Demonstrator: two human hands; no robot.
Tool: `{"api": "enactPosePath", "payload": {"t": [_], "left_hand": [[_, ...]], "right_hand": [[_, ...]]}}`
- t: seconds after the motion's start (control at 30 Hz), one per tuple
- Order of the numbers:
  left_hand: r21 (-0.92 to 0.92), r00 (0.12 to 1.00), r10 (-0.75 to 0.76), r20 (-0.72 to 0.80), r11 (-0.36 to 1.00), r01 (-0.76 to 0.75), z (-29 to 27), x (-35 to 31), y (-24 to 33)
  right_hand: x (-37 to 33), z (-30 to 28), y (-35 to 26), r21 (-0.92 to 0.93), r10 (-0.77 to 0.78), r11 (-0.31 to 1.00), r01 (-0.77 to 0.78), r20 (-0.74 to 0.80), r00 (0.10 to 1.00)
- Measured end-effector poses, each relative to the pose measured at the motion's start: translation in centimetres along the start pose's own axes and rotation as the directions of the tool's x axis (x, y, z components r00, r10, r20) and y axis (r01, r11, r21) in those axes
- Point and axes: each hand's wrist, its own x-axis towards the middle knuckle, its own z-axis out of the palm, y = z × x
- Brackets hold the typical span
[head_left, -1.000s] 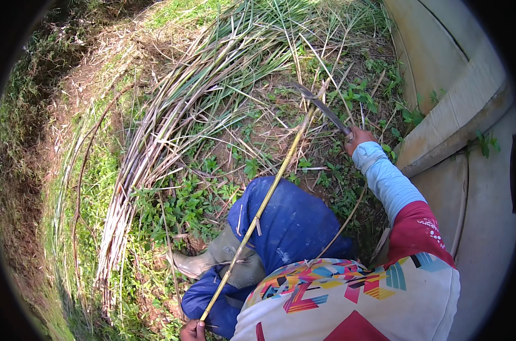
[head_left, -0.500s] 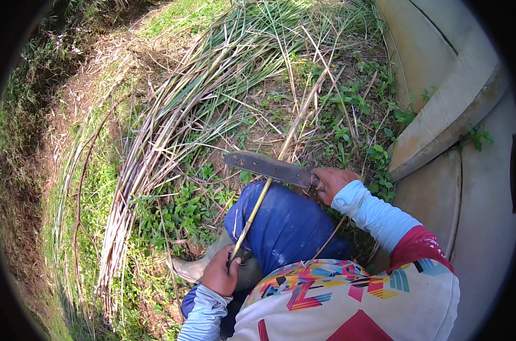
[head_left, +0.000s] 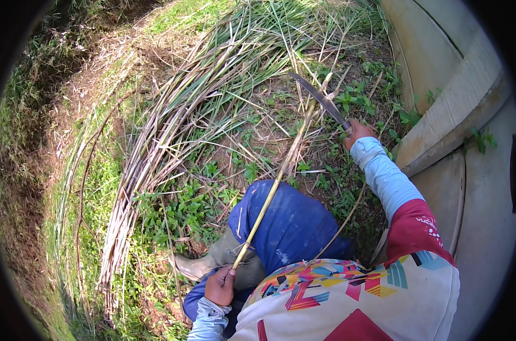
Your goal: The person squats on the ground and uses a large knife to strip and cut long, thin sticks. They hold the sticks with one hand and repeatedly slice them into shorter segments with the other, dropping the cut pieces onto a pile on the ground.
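My left hand [head_left: 220,286] is closed round the lower end of a long yellowish cane stalk [head_left: 267,200]. The stalk slants up across my blue-clad knee [head_left: 296,223] toward the far right, with dry strips of leaf along its upper part. Out past the knee, my right hand [head_left: 358,131] grips the handle of a machete [head_left: 320,99]. Its dark blade points up and left and lies across the stalk's far part; whether it touches the stalk I cannot tell.
A long heap of cut stalks with green leaves [head_left: 155,142] lies to my left. A concrete wall with a sloping buttress [head_left: 451,111] stands close at my right. Low weeds [head_left: 184,213] and dry litter cover the ground, and my rubber boot [head_left: 212,258] is beside my left hand.
The machete has moved from just beyond my knee outward along the stalk, its blade turning to point more upward. My right arm has stretched out; my left hand has shifted slightly down.
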Motion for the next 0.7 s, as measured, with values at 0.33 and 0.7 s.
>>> {"api": "enactPosePath", "payload": {"t": [0.33, 0.7], "left_hand": [[-0.169, 0.992, -0.035, 0.12, 0.984, 0.055, 0.6, -0.3, -0.5], [-0.437, 0.913, -0.088, 0.399, 0.857, 0.274, -0.5, 0.8, -1.6]], "right_hand": [[-12.8, 1.8, -2.6, 0.094, -0.725, 0.673, 0.733, 0.281, 0.629], [-4.7, -0.9, 1.2, 0.023, -0.169, 0.985, 0.169, -0.009, 0.986]]}}
